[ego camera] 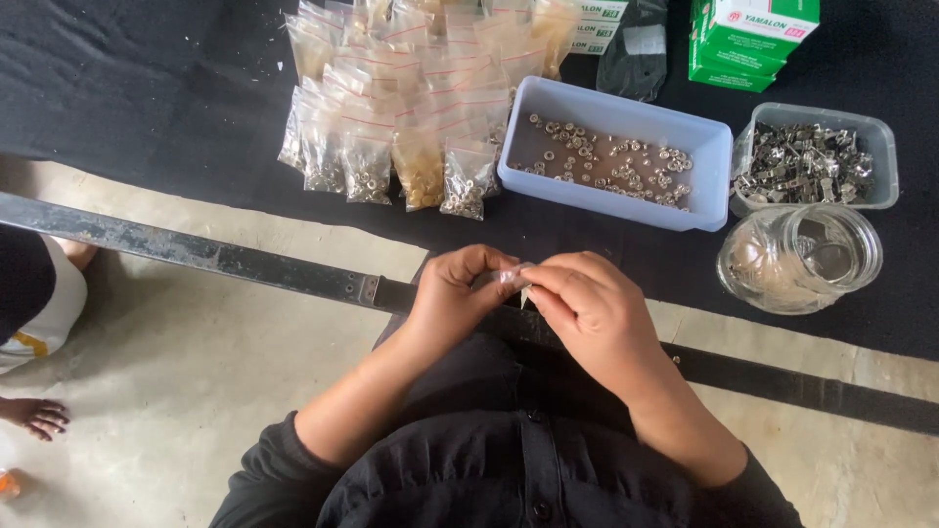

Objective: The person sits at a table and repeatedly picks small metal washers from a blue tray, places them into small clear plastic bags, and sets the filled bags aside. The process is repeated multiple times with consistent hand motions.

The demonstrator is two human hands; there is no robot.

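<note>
My left hand (452,293) and my right hand (587,305) meet in front of my chest, both pinching one small clear plastic bag (511,278) between fingertips. What the bag holds is hidden by my fingers. Just beyond my hands stands a pale blue rectangular tub (708,192) with several small metal nuts (606,161) scattered on its floor. To its left lies a pile of filled small zip bags (411,93) on the black cloth (147,88).
A clear tub of dark metal clips (808,164) and a glass jar (800,256) stand at the right. Green and white boxes (748,39) sit at the back. A metal bar (225,256) crosses the concrete floor. Another person's foot (37,416) shows at the left.
</note>
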